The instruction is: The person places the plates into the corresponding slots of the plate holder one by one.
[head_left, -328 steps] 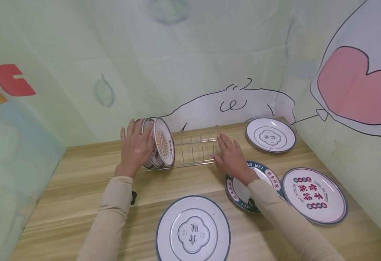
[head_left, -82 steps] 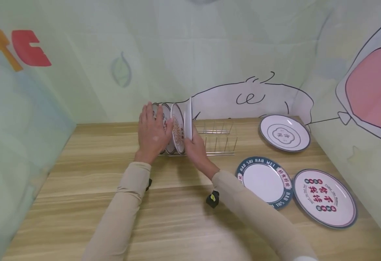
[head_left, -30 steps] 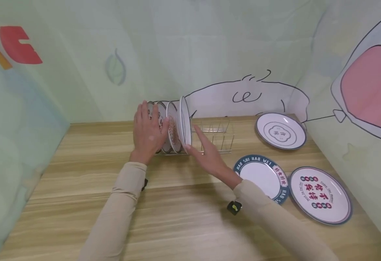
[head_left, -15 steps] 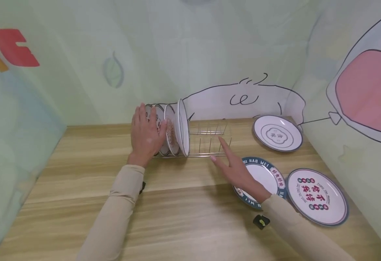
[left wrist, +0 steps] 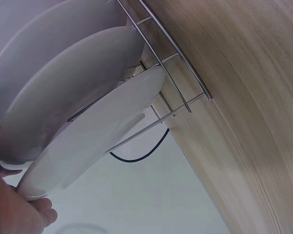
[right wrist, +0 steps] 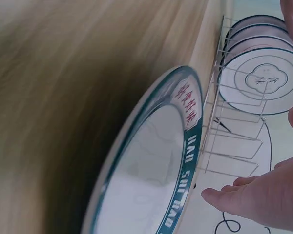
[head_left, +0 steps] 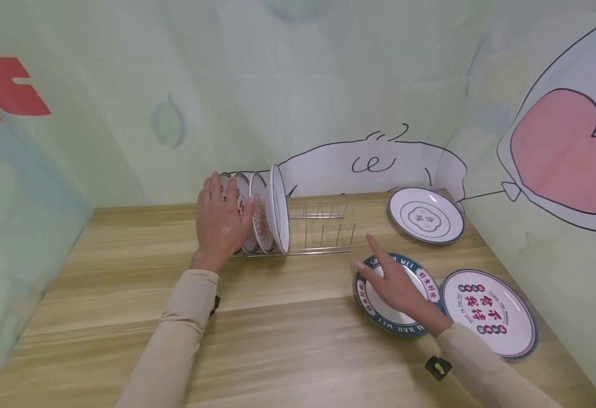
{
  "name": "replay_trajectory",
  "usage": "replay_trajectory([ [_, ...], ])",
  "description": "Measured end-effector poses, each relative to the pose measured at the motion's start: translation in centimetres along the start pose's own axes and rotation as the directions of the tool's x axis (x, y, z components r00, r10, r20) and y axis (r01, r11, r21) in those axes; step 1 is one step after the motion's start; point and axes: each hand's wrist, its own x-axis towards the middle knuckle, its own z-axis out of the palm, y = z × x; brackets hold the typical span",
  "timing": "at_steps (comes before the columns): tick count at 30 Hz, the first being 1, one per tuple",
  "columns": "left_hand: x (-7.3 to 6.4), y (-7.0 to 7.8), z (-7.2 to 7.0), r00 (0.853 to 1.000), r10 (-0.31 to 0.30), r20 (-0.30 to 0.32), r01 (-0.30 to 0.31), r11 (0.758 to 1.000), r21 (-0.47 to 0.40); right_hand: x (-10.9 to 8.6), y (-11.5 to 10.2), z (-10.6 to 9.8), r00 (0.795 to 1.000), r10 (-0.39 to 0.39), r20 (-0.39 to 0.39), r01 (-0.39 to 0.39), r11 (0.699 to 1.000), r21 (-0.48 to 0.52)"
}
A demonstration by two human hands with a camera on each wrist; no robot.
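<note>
Several plates stand on edge at the left end of a wire dish rack [head_left: 323,249]. My left hand [head_left: 221,226] lies over the rims of the leftmost ones; in the left wrist view its fingers curl round the rim of a plate [left wrist: 95,126]. Rightmost in the row leans a larger white plate [head_left: 279,209], whose flower-shaped emblem shows in the right wrist view. My right hand [head_left: 400,286] hovers above a teal-rimmed plate [head_left: 385,326], thumb and index finger spread, holding nothing. It partly hides that plate in the head view.
Right of the teal-rimmed plate lies a plate with red lettering [head_left: 512,311], partly behind the right sleeve. A white plate with a dark rim [head_left: 426,216] lies near the back right corner. Printed cloth walls border the wooden table [head_left: 272,345].
The large plate that lay at the table's front was stood in the rack beside the others. My right hand released it and moved right, over the teal-rimmed plate. The left hand stays at the rack.
</note>
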Motion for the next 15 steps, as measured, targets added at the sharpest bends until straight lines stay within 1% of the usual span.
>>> replay_trajectory([
  [5, 0.0, 0.0, 0.0, 1.000, -0.002, -0.015, 0.002, 1.000, -0.002, -1.0, 1.1, -0.3, 0.999, 0.021, 0.029, -0.019, 0.999, -0.043],
  [9, 0.1, 0.1, 0.0, 1.000, -0.006, -0.020, 0.006, 1.000, -0.005, -1.8, 1.8, -0.3, 0.997, 0.041, 0.069, -0.035, 0.996, -0.082],
  [15, 0.0, 0.1, 0.1, 1.000, -0.010, -0.012, 0.010, 1.000, -0.013, -2.6, 2.3, 0.1, 0.992, 0.029, 0.121, -0.012, 0.990, -0.140],
])
